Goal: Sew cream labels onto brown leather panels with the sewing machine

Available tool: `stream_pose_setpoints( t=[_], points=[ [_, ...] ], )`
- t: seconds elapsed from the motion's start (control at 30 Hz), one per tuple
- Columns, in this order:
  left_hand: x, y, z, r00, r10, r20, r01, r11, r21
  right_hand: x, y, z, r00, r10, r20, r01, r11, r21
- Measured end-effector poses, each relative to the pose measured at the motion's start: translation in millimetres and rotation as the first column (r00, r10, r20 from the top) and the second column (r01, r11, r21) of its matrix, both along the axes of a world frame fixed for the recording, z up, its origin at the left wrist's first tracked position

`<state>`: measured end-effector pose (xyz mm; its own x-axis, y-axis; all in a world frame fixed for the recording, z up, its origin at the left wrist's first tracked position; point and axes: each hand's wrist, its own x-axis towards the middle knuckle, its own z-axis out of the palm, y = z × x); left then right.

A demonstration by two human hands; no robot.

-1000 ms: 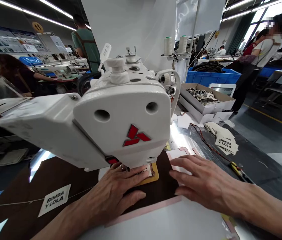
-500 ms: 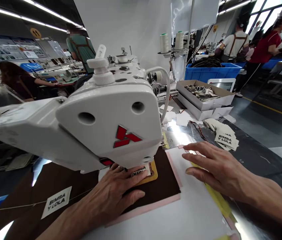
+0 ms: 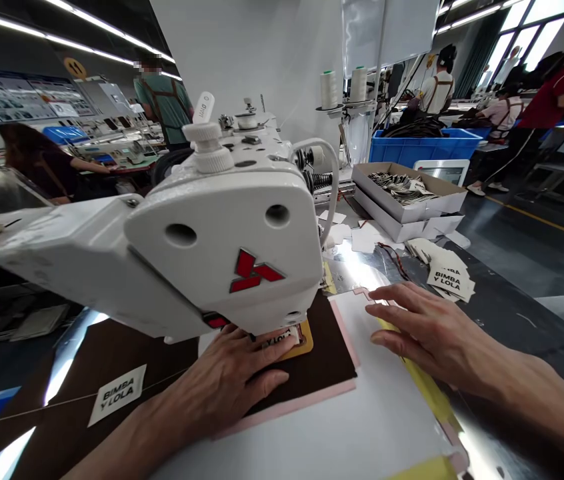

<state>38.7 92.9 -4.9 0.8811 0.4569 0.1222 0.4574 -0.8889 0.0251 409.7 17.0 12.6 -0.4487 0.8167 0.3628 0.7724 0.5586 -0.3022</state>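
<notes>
A white sewing machine [image 3: 222, 233] with a red logo fills the middle of the view. My left hand [image 3: 227, 383] lies flat on dark brown material [image 3: 322, 360] under the machine head, its fingertips touching a white BIMBA Y LOLA label [image 3: 282, 335] in a yellow-framed opening. My right hand [image 3: 422, 330] rests flat, fingers stretched out, on a white template sheet [image 3: 362, 427] with a pink edge, to the right of the brown piece. Neither hand grips anything.
A second label [image 3: 117, 393] lies on brown material at lower left. A stack of labels [image 3: 447, 277] and a cardboard box [image 3: 407, 193] with more sit at right, a blue bin [image 3: 427, 143] behind. Thread cones [image 3: 342, 87] stand behind the machine. Other people work at tables around.
My right hand slid from the brown piece rightward onto the white template sheet, which now lies flat. The left hand stayed under the machine head. The view shifted slightly.
</notes>
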Motion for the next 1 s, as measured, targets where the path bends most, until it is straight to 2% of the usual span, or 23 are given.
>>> stream_pose_setpoints(
  t=[0.17, 0.33, 0.77, 0.9, 1.0],
  points=[
    [2, 7, -2.4, 0.997, 0.021, 0.072, -0.022, 1.000, 0.017, 1, -2, -4.3, 0.999, -0.004, 0.032, 0.006, 0.999, -0.046],
    [5, 10, 1.6, 0.995, 0.027, 0.099, -0.029, 1.000, 0.012, 1, -2, -4.9, 0.999, 0.003, 0.042, -0.001, 0.998, -0.055],
    [1, 0, -3.8, 0.990, 0.074, 0.119, -0.078, 0.997, 0.023, -3, -4, -6.6, 0.999, 0.036, 0.014, -0.035, 0.996, -0.086],
    [-14, -6, -0.4, 0.988, 0.109, 0.105, -0.113, 0.993, 0.035, -2, -4, -8.5, 0.999, 0.031, 0.020, -0.029, 0.996, -0.087],
    [-40, -11, 0.9, 0.982, 0.154, 0.110, -0.162, 0.985, 0.062, -2, -5, -9.2, 0.999, 0.025, 0.021, -0.023, 0.997, -0.077]
  ],
)
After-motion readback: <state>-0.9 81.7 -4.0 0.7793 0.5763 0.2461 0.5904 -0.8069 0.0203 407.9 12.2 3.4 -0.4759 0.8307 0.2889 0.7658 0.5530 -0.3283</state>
